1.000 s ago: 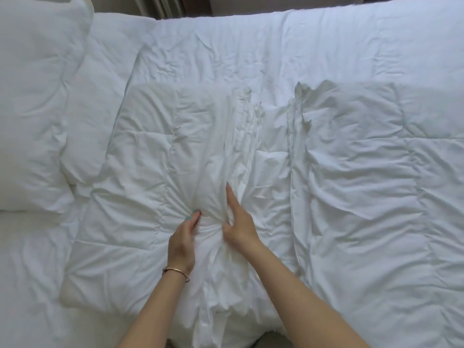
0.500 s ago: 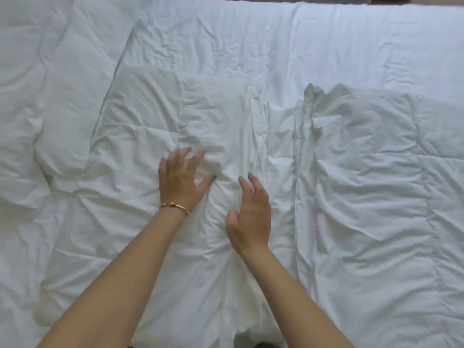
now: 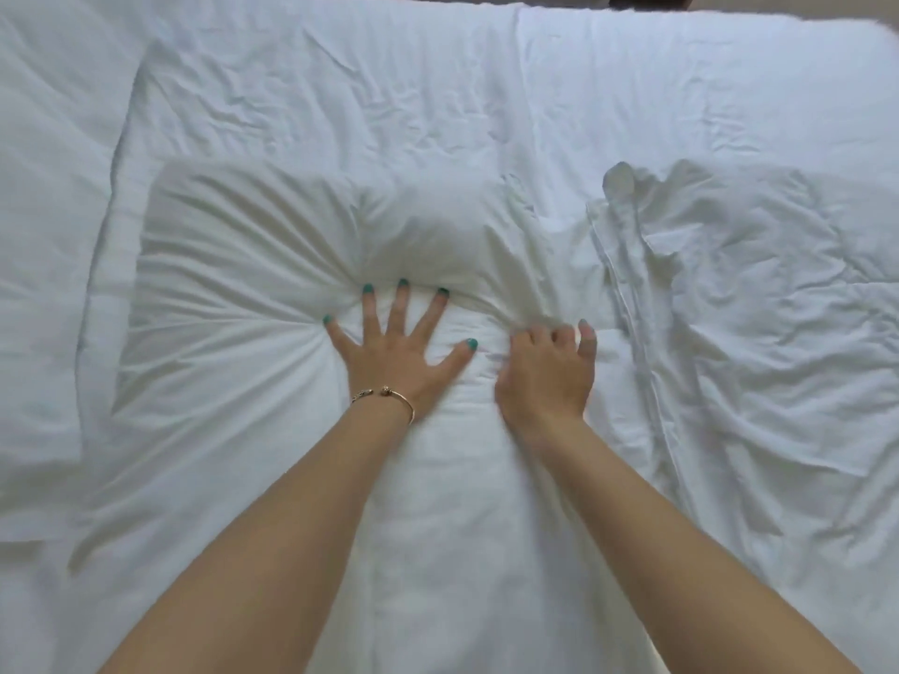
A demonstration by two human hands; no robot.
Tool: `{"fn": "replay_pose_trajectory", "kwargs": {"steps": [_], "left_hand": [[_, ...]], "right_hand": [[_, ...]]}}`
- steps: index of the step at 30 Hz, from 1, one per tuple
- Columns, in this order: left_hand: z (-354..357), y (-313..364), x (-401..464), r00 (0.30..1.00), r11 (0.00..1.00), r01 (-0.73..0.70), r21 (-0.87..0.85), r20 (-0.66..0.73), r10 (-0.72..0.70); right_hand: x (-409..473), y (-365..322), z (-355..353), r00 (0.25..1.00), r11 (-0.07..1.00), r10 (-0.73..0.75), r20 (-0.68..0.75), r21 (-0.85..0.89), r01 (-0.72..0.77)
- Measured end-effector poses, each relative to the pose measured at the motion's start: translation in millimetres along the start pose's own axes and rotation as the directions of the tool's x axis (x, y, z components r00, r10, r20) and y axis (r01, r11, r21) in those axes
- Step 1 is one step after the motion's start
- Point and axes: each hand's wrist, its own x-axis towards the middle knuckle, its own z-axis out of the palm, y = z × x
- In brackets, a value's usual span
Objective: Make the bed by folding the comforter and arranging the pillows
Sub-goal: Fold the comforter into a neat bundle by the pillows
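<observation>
The left hand (image 3: 396, 355) lies flat on the folded comforter (image 3: 272, 362), fingers straight and spread wide, the palm pressing down so that creases fan out from under it toward the little-finger side. A thin gold bangle (image 3: 389, 396) sits at that wrist. Just beside its thumb, the right hand (image 3: 547, 372) rests on the same fold with its fingers curled down into the cloth; the hand is blurred, so it seems to pinch a ridge of fabric, though how much it has gathered is hard to tell. Beyond the fingertips of both hands the comforter puffs up into a rounded bulge. Out past the right hand, a second white piece of bedding (image 3: 739, 304) lies rumpled, its piped edge (image 3: 632, 323) running close by the right hand's outer side. Well off beyond the left hand, two white pillows (image 3: 44, 245) lie at the edge of view. All of it rests on the bed (image 3: 681, 80), whose wrinkled white sheet stretches away past both hands.
</observation>
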Motion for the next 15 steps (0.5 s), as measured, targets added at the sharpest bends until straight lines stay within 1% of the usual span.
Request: {"fn": "replay_pose_trajectory", "kwargs": {"steps": [1, 2, 3, 4, 5, 6, 7, 8, 9, 10, 11, 13, 15], "left_hand": [[-13.8, -8.2, 6.5, 0.997, 0.997, -0.034, -0.064, -0.064, 0.03], [-31.4, -20.1, 15.5, 0.983, 0.985, -0.068, -0.161, -0.179, 0.039], [-48.5, -35.6, 28.5, 0.949, 0.965, -0.093, -0.247, -0.314, 0.011], [-63.6, -54.1, 46.3, 0.903, 0.959, -0.087, -0.271, -0.428, -0.039], [-76.1, -75.1, 64.6, 0.877, 0.97, -0.031, -0.242, -0.471, -0.09], [-83.8, -94.5, 79.7, 0.898, 0.979, 0.069, -0.193, -0.416, -0.145], [-85.4, -108.6, 90.5, 0.934, 0.979, 0.157, -0.133, -0.303, -0.191], [-79.6, -116.4, 96.3, 0.956, 0.978, 0.197, -0.063, -0.207, -0.206], [-70.2, -118.9, 95.8, 0.967, 0.981, 0.192, -0.011, -0.167, -0.191], [-59.8, -116.8, 90.1, 0.974, 0.985, 0.167, 0.031, -0.163, -0.16], [-50.8, -111.5, 83.0, 0.974, 0.986, 0.15, 0.067, -0.18, -0.136], [-38.1, -96.3, 78.5, 0.961, 0.982, 0.172, 0.076, -0.231, -0.15], [-40.0, -70.8, 90.7, 0.938, 0.97, 0.237, -0.044, -0.249, -0.241]], "right_hand": [[14.0, -12.3, -15.3, 0.992, 0.999, 0.003, -0.124, 0.051, 0.003], [29.9, -26.6, -29.3, 0.973, 0.99, -0.026, -0.228, 0.131, 0.057], [47.4, -43.4, -41.8, 0.953, 0.967, -0.091, -0.289, 0.204, 0.154], [68.1, -61.7, -53.9, 0.935, 0.936, -0.182, -0.304, 0.238, 0.26], [90.2, -79.1, -63.3, 0.919, 0.908, -0.28, -0.277, 0.235, 0.347], [111.2, -93.3, -69.7, 0.914, 0.898, -0.337, -0.224, 0.216, 0.384], [131.2, -102.5, -72.0, 0.935, 0.914, -0.319, -0.153, 0.212, 0.347], [148.6, -104.3, -71.1, 0.969, 0.944, -0.24, -0.058, 0.221, 0.247], [164.0, -99.1, -66.4, 0.99, 0.964, -0.133, 0.044, 0.238, 0.119], [174.7, -89.9, -60.0, 0.989, 0.966, -0.036, 0.14, 0.26, -0.001], [179.1, -80.7, -52.7, 0.978, 0.962, 0.005, 0.208, 0.266, -0.062], [172.9, -71.8, -37.1, 0.966, 0.968, -0.023, 0.256, 0.248, -0.043], [164.6, -75.3, -19.4, 0.97, 0.959, -0.054, 0.236, 0.282, -0.015]]}}
